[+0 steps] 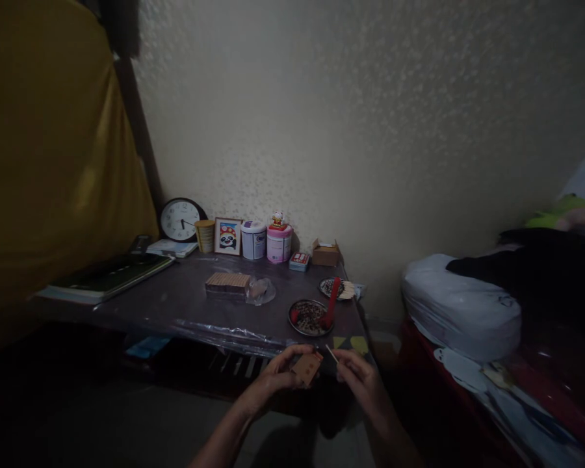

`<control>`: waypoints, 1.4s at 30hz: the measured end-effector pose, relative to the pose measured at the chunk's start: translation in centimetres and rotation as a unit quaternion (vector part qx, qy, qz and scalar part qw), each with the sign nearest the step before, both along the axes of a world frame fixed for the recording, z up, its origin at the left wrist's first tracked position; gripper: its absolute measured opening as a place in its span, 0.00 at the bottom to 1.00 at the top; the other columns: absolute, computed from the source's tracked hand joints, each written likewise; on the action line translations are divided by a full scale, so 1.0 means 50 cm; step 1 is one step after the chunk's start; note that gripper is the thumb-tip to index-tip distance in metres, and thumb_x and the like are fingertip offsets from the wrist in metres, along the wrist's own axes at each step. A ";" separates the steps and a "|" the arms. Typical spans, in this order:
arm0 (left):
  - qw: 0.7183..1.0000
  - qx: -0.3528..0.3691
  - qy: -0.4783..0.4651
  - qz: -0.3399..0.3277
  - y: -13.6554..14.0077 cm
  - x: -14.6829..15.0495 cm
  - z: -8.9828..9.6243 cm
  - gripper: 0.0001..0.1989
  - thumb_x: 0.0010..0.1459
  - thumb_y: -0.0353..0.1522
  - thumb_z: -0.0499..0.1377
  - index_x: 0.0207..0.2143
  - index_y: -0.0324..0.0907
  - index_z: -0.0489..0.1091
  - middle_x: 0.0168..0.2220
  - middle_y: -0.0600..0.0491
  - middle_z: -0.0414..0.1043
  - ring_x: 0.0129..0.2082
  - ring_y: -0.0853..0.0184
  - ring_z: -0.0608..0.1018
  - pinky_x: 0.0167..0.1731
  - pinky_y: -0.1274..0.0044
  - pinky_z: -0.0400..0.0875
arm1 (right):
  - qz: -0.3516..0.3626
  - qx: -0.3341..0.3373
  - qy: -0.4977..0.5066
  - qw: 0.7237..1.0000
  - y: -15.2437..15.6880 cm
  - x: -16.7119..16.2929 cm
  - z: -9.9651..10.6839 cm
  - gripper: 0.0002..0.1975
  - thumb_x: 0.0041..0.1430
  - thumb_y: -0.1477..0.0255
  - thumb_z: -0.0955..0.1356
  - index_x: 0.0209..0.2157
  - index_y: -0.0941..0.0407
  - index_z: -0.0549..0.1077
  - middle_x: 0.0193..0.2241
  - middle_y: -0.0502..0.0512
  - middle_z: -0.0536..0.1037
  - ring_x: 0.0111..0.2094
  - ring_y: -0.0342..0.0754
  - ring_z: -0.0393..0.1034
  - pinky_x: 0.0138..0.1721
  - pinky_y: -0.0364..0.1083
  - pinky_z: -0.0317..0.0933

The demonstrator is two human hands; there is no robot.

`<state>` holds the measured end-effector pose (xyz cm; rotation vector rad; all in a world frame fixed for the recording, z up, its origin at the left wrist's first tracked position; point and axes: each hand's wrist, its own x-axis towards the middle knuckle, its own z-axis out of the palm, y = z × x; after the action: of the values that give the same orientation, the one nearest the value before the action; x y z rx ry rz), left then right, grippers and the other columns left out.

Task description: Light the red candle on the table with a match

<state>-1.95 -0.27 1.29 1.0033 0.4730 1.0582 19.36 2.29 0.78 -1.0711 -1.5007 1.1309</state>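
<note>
In front of the table's edge my left hand (280,374) is closed on a small brown card-like piece (307,368) with several dark spots on its face. My right hand (358,377) pinches a thin pale stick (331,353), its tip just right of the brown piece and apart from it. Beyond the hands stands a round metal dish (309,333) of mixed dark and light bits, with a red spoon (332,302) in it. Behind that, a smaller dish (325,283) holds similar bits, and pale sticks (347,290) lie over its right side.
A stack of brown pieces (227,283) sits mid-table beside a clear plastic bag (262,292). Along the wall stand a clock (181,220), a framed picture (228,236), two tins (254,240) and a small cardboard box (325,253). Yellow tape (358,344) marks the near right corner.
</note>
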 end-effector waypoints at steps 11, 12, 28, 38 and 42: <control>1.000 0.008 -0.015 -0.010 0.002 0.008 -0.010 0.25 0.42 0.28 0.63 0.46 0.42 0.68 0.51 0.45 0.68 0.48 0.56 0.71 0.46 0.71 0.61 | -0.008 -0.168 0.267 0.949 -0.006 -0.002 0.022 0.11 0.43 0.70 0.70 0.32 0.52 0.67 0.23 0.43 0.67 0.21 0.38 0.63 0.25 0.39 0.60; 1.000 0.008 -0.017 -0.013 0.001 0.008 -0.011 0.25 0.42 0.28 0.63 0.47 0.42 0.68 0.51 0.45 0.68 0.48 0.55 0.71 0.46 0.70 0.60 | -0.006 -0.172 0.281 0.944 -0.007 -0.003 0.024 0.14 0.43 0.71 0.70 0.35 0.51 0.68 0.23 0.43 0.67 0.21 0.37 0.62 0.24 0.39 0.59; 1.000 0.028 -0.002 0.004 -0.008 0.015 -0.005 0.22 0.45 0.32 0.65 0.45 0.44 0.68 0.47 0.49 0.71 0.44 0.60 0.72 0.44 0.73 0.62 | -0.074 0.014 0.131 0.988 -0.018 -0.048 0.003 0.18 0.46 0.66 0.71 0.39 0.53 0.67 0.24 0.47 0.74 0.26 0.46 0.71 0.30 0.44 0.64; 0.999 0.036 0.009 0.008 -0.009 0.018 0.003 0.22 0.43 0.33 0.66 0.43 0.43 0.69 0.45 0.50 0.71 0.42 0.61 0.72 0.43 0.74 0.61 | -0.088 0.056 0.126 0.987 -0.014 -0.061 -0.006 0.16 0.45 0.69 0.70 0.38 0.53 0.67 0.29 0.51 0.76 0.31 0.48 0.73 0.33 0.45 0.67; 0.999 0.044 -0.005 0.005 -0.005 0.022 -0.006 0.22 0.43 0.32 0.67 0.43 0.43 0.69 0.44 0.51 0.71 0.41 0.64 0.72 0.41 0.76 0.61 | -0.080 0.049 0.133 0.987 -0.011 -0.062 -0.008 0.16 0.45 0.69 0.71 0.37 0.53 0.67 0.28 0.51 0.76 0.31 0.48 0.73 0.33 0.45 0.67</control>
<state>-0.86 -0.50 1.01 1.0736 0.4270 1.1002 16.27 1.73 0.36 -0.9159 -1.2243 1.0318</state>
